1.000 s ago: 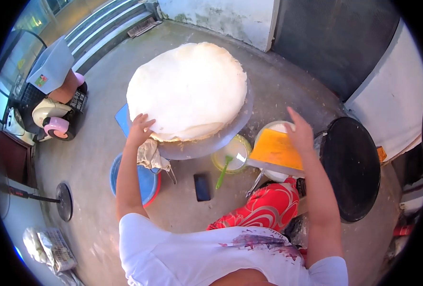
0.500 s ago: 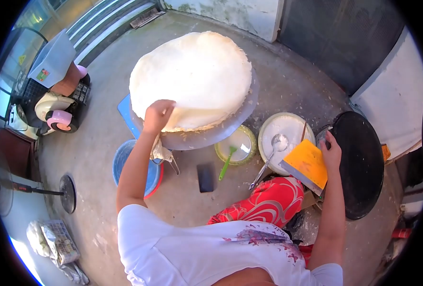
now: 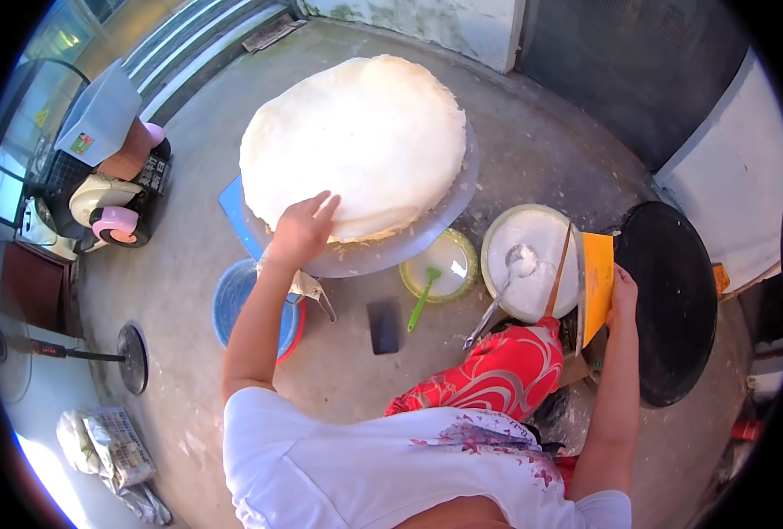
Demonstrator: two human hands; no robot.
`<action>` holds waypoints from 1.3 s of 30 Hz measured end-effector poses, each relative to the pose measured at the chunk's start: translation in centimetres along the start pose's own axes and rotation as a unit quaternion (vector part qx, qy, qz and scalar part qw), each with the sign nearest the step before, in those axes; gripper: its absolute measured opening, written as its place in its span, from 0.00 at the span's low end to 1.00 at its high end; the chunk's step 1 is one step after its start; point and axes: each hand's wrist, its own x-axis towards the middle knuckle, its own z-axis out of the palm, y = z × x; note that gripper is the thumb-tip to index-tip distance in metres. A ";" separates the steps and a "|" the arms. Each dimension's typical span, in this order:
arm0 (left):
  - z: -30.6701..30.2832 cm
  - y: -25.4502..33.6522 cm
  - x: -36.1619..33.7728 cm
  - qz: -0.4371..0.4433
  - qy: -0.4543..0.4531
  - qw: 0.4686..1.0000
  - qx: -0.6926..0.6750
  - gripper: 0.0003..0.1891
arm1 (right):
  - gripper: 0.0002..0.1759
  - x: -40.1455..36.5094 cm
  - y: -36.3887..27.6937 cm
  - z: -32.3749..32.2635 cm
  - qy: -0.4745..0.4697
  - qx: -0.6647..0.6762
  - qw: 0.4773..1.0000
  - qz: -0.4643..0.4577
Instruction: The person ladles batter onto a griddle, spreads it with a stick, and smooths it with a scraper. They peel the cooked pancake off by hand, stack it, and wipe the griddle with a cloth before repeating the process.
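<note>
A thick stack of large, round, pale flatbread sheets (image 3: 356,141) with ragged edges lies on a round grey board (image 3: 339,262). At its near left edge, my left hand (image 3: 303,227) rests with its fingers stretched over the top sheet, holding nothing. My right hand (image 3: 622,295) grips a yellow scraper (image 3: 597,280), turned almost edge-on to me. Left of the scraper is a tub of white batter (image 3: 534,227) with a metal ladle (image 3: 519,262) in it; a thin brown wooden stick (image 3: 560,269) crosses the rim. The round black griddle (image 3: 669,309) lies just right of my right hand.
A green-handled brush (image 3: 424,300) leans in a yellow-green bowl (image 3: 444,242) of liquid. A dark phone-like slab (image 3: 384,327) lies on the floor. Blue basin (image 3: 233,304) stands at left, partly behind my arm. A parked scooter (image 3: 100,198) and steps (image 3: 206,53) are farther off.
My left hand has flattened out from a bent-finger pose and now lies on the sheet edge. My right hand has moved slightly down, swinging the scraper upright and rightward, away from the batter tub.
</note>
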 end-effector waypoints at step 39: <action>6.2 -0.3 7.4 -0.596 0.029 0.414 -0.688 0.05 | 0.19 -6.7 -0.2 8.4 -0.266 -0.061 0.962 0.028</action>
